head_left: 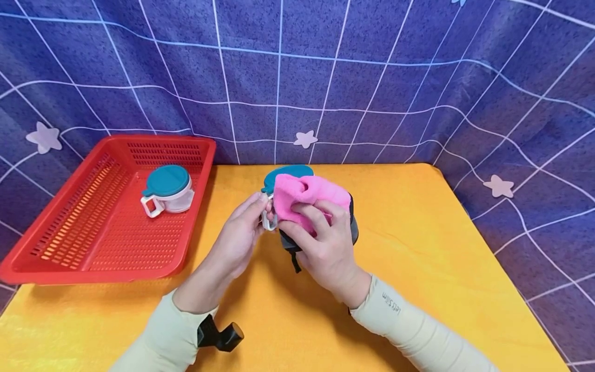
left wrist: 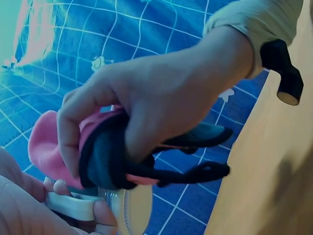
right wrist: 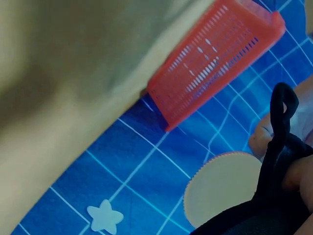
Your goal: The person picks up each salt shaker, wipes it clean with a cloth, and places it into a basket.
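Observation:
My left hand [head_left: 239, 235] grips the white handle [left wrist: 73, 205] of a lidded jar with a teal lid [head_left: 288, 172]. The jar is held above the table, and the pink cloth hides most of its body. My right hand [head_left: 327, 248] holds that thick cloth [head_left: 311, 191], pink on one side and dark grey on the other, with black edging and a black loop [left wrist: 208, 172]. The cloth lies against the jar, its fingers partly sunk in the folds. From below, the jar's round base [right wrist: 222, 188] shows in the right wrist view.
A red perforated basket [head_left: 116, 274] stands at the left of the yellow table [head_left: 418, 258]. In it sits a similar jar [head_left: 168, 183] with a teal lid and white handle. A blue gridded curtain with stars [head_left: 348, 77] hangs behind and at the right.

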`<act>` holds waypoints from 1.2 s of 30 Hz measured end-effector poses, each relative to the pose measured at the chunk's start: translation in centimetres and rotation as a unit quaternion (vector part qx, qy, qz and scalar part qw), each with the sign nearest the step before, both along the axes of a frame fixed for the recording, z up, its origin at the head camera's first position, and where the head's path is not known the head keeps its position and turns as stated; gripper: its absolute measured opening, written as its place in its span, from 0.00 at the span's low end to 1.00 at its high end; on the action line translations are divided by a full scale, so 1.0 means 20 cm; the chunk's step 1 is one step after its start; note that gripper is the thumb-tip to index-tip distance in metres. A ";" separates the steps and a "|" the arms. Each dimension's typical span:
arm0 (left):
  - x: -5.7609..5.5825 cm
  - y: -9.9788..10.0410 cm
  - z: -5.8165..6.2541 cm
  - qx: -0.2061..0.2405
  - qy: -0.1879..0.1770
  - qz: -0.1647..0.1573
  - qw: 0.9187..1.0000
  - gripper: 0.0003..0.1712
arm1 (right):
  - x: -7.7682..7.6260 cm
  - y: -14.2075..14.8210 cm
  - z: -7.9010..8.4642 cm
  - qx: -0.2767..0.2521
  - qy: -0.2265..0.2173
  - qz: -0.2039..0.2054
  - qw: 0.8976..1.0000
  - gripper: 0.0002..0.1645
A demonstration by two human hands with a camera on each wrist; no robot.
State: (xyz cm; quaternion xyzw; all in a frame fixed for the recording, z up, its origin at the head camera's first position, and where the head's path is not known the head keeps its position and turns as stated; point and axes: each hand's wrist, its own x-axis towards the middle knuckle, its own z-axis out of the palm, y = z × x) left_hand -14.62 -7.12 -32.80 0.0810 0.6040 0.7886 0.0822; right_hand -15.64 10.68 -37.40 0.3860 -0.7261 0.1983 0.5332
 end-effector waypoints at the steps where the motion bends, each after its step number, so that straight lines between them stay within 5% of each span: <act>1: 0.00 0.00 0.00 -0.001 0.004 -0.003 1.000 0.16 | 0.00 0.00 0.01 -0.004 -0.006 -0.002 1.000 0.17; 8: 0.00 0.01 -0.01 -0.007 0.005 0.006 1.000 0.16 | -0.01 -0.01 0.06 -0.024 -0.023 -0.013 0.999 0.10; 13: 0.00 0.02 -0.01 -0.013 0.001 0.005 1.000 0.16 | -0.02 0.01 0.09 -0.065 -0.083 -0.006 0.994 0.15; 21: 0.02 -0.03 0.02 -0.024 0.015 0.004 1.000 0.16 | -0.04 0.07 0.09 -0.164 -0.216 0.061 0.961 0.23; 27: 0.02 -0.04 0.02 -0.014 0.019 0.008 1.000 0.16 | -0.01 0.08 0.06 -0.194 -0.260 0.100 0.941 0.23; 30: 0.02 -0.03 0.01 -0.014 0.024 0.012 1.000 0.16 | 0.02 0.07 0.04 -0.178 -0.222 0.090 0.954 0.20; 36: 0.02 0.03 -0.01 -0.005 0.039 0.008 0.999 0.16 | 0.05 0.04 0.03 -0.088 -0.058 0.028 0.994 0.09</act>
